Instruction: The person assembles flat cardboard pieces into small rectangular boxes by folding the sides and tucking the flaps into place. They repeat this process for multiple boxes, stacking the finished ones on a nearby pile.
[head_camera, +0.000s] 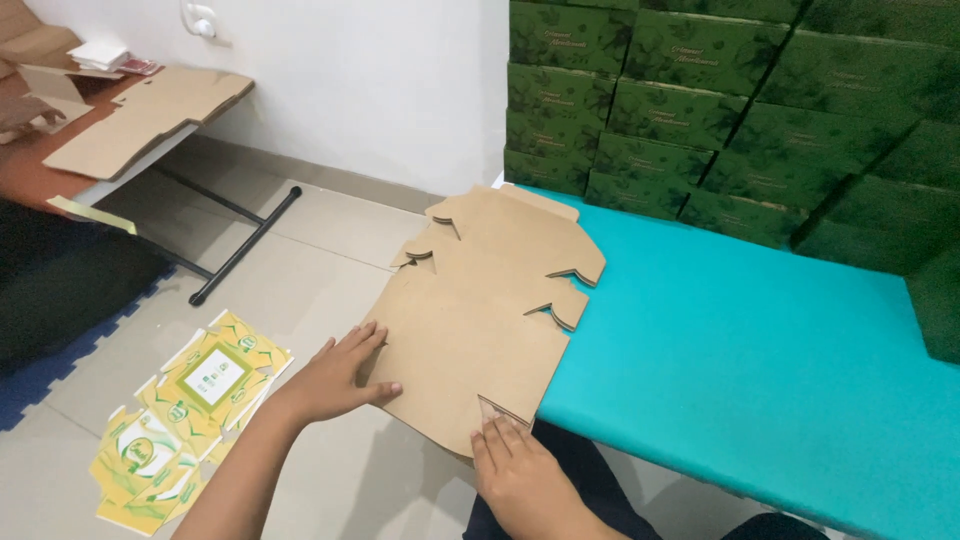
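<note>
Pressing open fingers of left hand (335, 380) and right hand (520, 470) on flat brown cardboard blank (480, 320), teal table (720, 370), stacked green boxes (720, 110)

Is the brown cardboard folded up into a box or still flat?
Flat. The brown cardboard lies spread on the teal table's edge, flaps out, no walls raised, both hands pressing it.

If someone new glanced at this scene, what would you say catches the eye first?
Probably the flat brown cardboard blank at centre, overhanging the bright teal table, with the left hand and right hand resting on its near edge. Behind it rises a wall of stacked dark green boxes, and yellow-green printed flat cartons lie on the floor at left.
</note>
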